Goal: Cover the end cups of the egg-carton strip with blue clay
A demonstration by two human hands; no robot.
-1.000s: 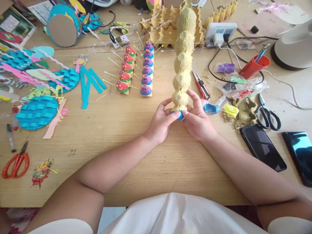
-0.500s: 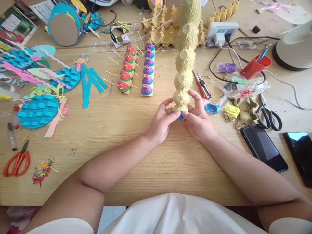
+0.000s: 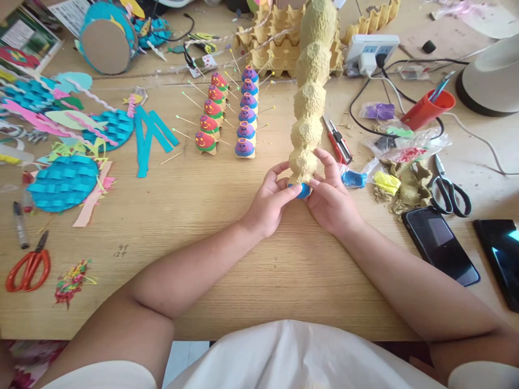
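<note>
Both hands [image 3: 264,206] [image 3: 334,206] clamped on a rough, knobbly pulp strip [image 3: 309,102], smooth blue clay [image 3: 304,191] at one end

Long yellow lumpy pulp strip [image 3: 309,102] looks rough, matt; pale-brown wooden surface [image 3: 182,216] looks smooth; black rectangular phone [image 3: 441,248] looks glossy, smooth.

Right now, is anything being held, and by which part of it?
Yes: a bumpy tan strip. The left grip and right grip hold it by its near end, where a blue patch shows.
</note>
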